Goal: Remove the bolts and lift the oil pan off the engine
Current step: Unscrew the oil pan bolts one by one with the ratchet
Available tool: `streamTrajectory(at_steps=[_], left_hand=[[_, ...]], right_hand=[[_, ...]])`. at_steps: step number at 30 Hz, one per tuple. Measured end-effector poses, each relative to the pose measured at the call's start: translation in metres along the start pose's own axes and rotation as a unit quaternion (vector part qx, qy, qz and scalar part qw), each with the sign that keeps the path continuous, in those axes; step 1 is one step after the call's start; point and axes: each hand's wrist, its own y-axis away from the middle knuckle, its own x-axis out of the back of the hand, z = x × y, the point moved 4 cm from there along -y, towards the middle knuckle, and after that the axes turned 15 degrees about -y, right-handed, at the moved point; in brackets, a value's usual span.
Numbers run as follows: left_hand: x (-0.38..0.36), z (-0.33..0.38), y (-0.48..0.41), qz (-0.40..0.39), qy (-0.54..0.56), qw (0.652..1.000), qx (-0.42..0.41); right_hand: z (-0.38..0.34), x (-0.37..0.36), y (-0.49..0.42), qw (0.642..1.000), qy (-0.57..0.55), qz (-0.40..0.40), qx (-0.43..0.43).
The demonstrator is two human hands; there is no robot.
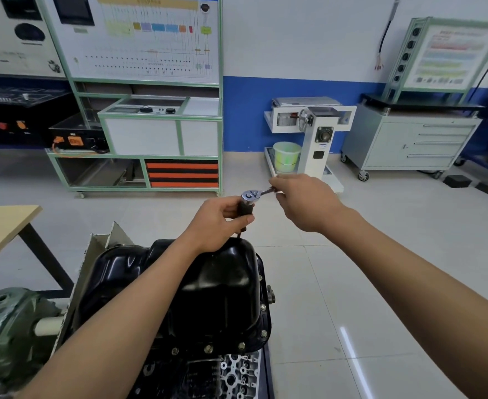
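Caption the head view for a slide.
Left hand gripping the socket, right hand the handle of a ratchet at the far edge of the bolted oil pan.

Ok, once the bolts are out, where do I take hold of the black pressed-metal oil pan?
Probably by the flat flange of the oil pan, coming from both long sides and lifting under the rim. Its glossy domed body is smooth and rounded, offering little purchase. Hex bolts still pin the flange.
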Motion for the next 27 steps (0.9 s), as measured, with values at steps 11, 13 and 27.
streamTrajectory(at_steps=[11, 13, 27], left_hand=[[0.000, -0.003, 0.000, 0.030, 0.026, 0.999, -0.002], [0.000, -0.004, 0.000, 0.027, 0.029, 0.999, -0.012], [0.001, -0.002, 0.000, 0.027, 0.000, 1.000, -0.012]], right_hand=[[-0.030, 0.009, 0.041, 0.991, -0.113, -0.063, -0.038], [-0.035, 0.002, 0.044, 0.983, -0.167, -0.059, -0.049], [-0.028, 0.007, 0.039, 0.983, -0.127, -0.112, -0.066]])
